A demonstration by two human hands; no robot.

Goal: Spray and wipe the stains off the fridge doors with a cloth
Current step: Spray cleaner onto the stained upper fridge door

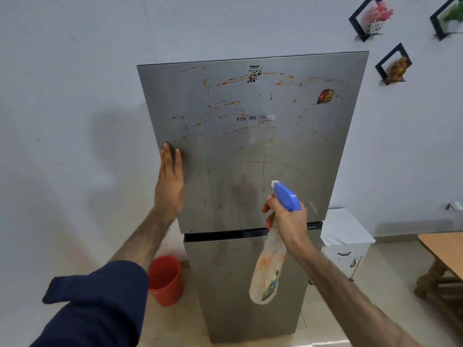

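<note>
1. A tall steel fridge (pixel 250 171) stands against a pale wall (pixel 62 83). It has an upper door (pixel 288 151) and a lower door (pixel 225 284), with a dark gap between them.
2. The upper door carries many brown-orange stains (pixel 225 103): streaks and drips along the top, some thin curved lines in the middle, and one long drip which runs down near the centre. A few small spots show also on the lower door.
3. The left hand (pixel 169 186) lies flat on the left edge of the upper door, the fingers straight and close together, pointing up. It holds nothing. A dark blue sleeve (pixel 100 304) is pushed up on this arm.
4. The right hand (pixel 288 219) grips the neck of a spray bottle (pixel 269 271), the fingers curled round it under the blue spray head (pixel 286 196). One finger sits in front, at the trigger side. The white nozzle points to the upper door, near its lower part.
5. The body of the bottle is clear with a coloured label, and it hangs down in front of the lower door.
6. I cannot see any cloth in either hand.
7. On the floor, just left of the fridge, stands a red bucket (pixel 166 279).
8. To the right of the fridge is a small white cabinet (pixel 345 236), and further right the corner of a wooden table (pixel 446 254).
9. On the wall at the top right hang three black frames (pixel 394 65) with small ornaments.
</note>
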